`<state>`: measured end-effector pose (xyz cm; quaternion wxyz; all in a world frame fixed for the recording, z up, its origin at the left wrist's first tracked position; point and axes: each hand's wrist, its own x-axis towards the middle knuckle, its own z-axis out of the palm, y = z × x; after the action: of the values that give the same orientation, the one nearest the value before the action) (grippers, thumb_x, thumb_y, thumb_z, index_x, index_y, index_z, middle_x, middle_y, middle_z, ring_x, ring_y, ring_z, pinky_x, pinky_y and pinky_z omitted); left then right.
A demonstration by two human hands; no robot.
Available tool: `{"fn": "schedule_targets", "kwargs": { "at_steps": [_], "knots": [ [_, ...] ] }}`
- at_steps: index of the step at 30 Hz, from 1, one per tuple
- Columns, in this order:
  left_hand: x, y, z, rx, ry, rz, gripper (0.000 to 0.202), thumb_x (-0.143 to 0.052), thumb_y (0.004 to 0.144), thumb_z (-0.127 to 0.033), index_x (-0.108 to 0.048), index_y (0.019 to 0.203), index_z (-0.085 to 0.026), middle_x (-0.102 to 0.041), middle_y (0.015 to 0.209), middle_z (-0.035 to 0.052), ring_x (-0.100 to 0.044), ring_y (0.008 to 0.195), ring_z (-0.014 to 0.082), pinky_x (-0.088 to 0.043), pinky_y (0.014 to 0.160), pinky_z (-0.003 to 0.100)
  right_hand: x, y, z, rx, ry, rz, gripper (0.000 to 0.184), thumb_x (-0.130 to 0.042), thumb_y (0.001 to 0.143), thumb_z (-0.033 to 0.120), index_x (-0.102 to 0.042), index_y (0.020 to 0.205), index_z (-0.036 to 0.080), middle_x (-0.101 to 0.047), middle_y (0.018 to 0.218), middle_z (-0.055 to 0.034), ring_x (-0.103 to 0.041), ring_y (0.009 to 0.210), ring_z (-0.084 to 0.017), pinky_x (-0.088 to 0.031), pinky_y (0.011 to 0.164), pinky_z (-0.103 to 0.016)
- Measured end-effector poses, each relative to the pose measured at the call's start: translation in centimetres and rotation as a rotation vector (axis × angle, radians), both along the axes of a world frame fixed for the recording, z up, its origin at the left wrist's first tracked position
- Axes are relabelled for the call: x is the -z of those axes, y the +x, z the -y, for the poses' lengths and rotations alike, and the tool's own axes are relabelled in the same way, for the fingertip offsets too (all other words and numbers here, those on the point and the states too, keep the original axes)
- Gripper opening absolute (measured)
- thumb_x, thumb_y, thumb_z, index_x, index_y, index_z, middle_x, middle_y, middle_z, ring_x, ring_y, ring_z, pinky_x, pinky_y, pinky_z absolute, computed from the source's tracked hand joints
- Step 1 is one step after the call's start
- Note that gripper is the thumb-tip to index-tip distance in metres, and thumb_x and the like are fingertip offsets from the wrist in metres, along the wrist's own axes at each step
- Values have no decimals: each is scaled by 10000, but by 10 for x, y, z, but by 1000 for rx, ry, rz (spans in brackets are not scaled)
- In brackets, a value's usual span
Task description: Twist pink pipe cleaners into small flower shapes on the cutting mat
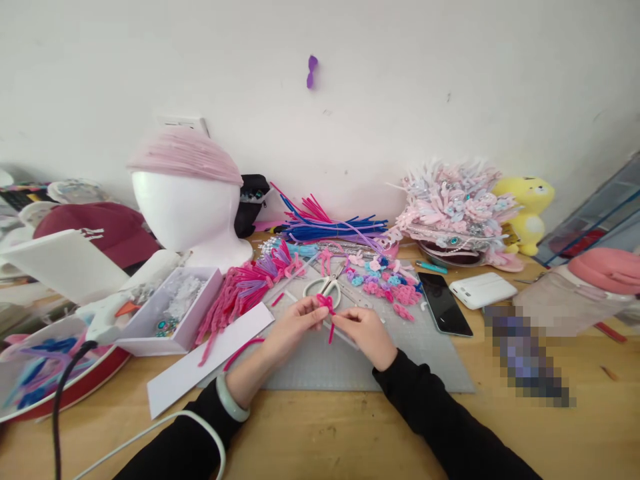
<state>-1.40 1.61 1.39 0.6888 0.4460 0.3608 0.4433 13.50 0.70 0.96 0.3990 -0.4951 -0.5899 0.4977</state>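
Note:
Over the grey cutting mat [320,363], my left hand [293,330] and my right hand [364,333] both pinch one small hot-pink pipe cleaner piece [326,305], bent into a loop shape with a tail hanging down between the hands. Both hands' fingers are closed on it. White-handled scissors [323,287] lie just behind the hands. A pile of pink and purple pipe cleaners [245,293] lies to the left, and small finished pink and blue pipe cleaner flowers [383,280] lie to the right rear.
A white foam head with a pink cap [187,200] stands at the back left beside an open white box [165,310] and a glue gun [107,313]. Blue pipe cleaners [330,230], a decorated pink headdress [453,210], a phone [444,303], a power bank [483,290] and a yellow plush toy [525,207] sit behind.

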Motion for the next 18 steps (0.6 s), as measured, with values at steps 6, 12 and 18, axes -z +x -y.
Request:
{"fn": "schedule_targets", "kwargs": {
  "at_steps": [6,12,18],
  "knots": [
    [-2,-2,0,98,40,16,305,-647,625,-222,-578,917,-169,-556,807,17,-477,664,105,-353,629,228,0,8,-3,-341,-654,-782,141,-583,684,194,-519,597,104,-332,495,67,-238,403,-15,-198,418,-173],
    [-1,-1,1,49,-4,67,120,-632,645,-224,-559,641,-129,-487,553,-31,-412,522,67,-309,536,200,1,2,2,-425,-692,-810,103,-594,684,184,-568,697,85,-328,495,73,-251,409,-7,-195,427,-164],
    [3,3,-2,-102,-95,25,156,-622,647,-221,-532,578,-113,-424,478,-53,-345,455,44,-270,463,179,0,-1,0,-123,-272,-222,139,-599,642,238,-542,575,131,-381,447,62,-301,416,-48,-229,445,-209]
  ]
}}
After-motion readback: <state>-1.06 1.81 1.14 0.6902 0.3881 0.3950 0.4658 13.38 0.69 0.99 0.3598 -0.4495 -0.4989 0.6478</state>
